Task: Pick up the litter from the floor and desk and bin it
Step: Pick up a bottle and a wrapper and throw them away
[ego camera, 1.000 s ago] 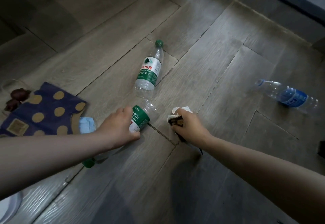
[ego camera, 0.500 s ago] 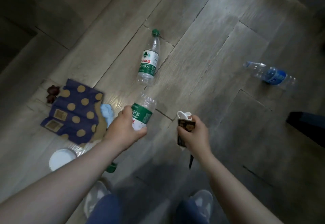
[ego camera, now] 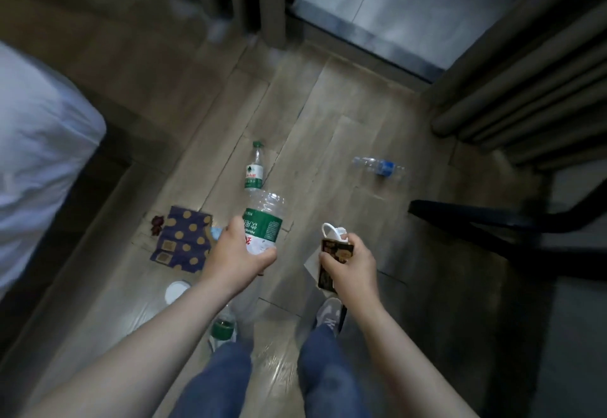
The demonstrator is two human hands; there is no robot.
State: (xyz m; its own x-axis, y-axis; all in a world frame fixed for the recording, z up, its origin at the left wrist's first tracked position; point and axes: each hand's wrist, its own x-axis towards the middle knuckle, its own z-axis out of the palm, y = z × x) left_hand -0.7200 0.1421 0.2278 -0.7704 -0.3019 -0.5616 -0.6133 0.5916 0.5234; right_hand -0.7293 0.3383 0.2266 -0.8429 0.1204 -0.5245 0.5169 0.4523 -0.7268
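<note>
Downward view of a room corner. The floor (ego camera: 328, 141) is grey-brown wood-look planking with a sheen near the feet. A bed (ego camera: 39, 154) with a white sheet fills the left edge. A glass door (ego camera: 394, 7) closes the far end, and a curtain (ego camera: 525, 89) hangs at the right.

A black frame (ego camera: 476, 217) crosses the floor at the right, near the blue bottle (ego camera: 379, 166), which is clear, blue-labelled and lying on its side. Well apart to its left lies the green bottle (ego camera: 254, 171), clear with a green label, its neck pointing away from the person. Navy paper (ego camera: 184, 240) with gold dots lies flat at the left. Dark red bits (ego camera: 157, 224) sit at its far corner, and a pale blue scrap (ego camera: 216, 232) at its right edge is partly behind the left hand (ego camera: 239, 253). A white disc (ego camera: 177, 291) lies nearer the feet. Jeans and a grey shoe (ego camera: 328, 312) show below.

The left hand's fingers and thumb are curled round the held bottle (ego camera: 264, 223), which is raised off the floor with its base pointing away. It is clear, dented plastic with a green label and white characters. Its cap (ego camera: 223, 327) shows under the forearm.

The right hand (ego camera: 348, 263) is closed round a dark packet (ego camera: 336, 250) with gold print and a white wad (ego camera: 333, 232). The wad sticks out above the fingers, and both are off the floor.
</note>
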